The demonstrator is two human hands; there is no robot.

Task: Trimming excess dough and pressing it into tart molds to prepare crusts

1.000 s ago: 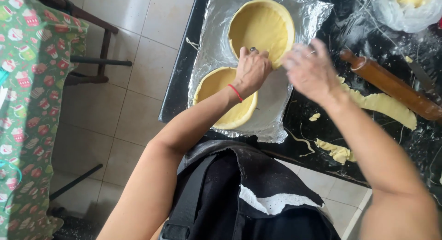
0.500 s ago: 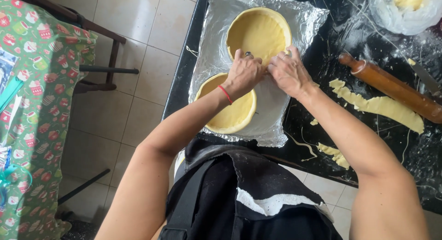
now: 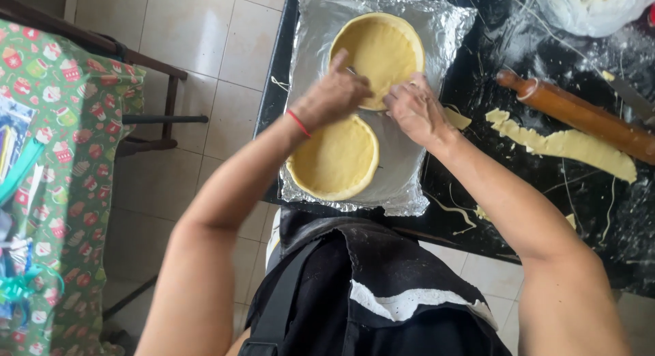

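a foil-covered rectangular baking tray [image 3: 310, 69] sits on a black, flour-dusted worktop [image 3: 477, 192], and everything else is placed from it. on the tray's far half lies a round pale-yellow dough-lined tart tin [image 3: 382, 45]; on its near half lies a second round dough-lined tart tin [image 3: 334, 161], the two almost touching at the middle of the tray.

the left hand [image 3: 334, 96], with a thin red band at the wrist, rests over the near rim of the far tart tin, its fingers curled and pressed down on the dough edge; something thin and metallic shows under the fingers, too hidden to tell what it is. the right hand [image 3: 415, 110] is just beside it at the same rim, toward the tray's right edge, fingers bent and pinching at the dough; whether it grips anything else cannot be told.

to the right of the tray, on the worktop, lies a long strip of pale dough trimmings [image 3: 566, 141], and beyond it a brown wooden rolling pin [image 3: 580, 117] set at a slant. at the far right corner from the tray sits a clear plastic bag holding dough [image 3: 593, 8]. well to the left of the tray, across the tiled floor, stands a table with a green patterned cloth [image 3: 61, 124].
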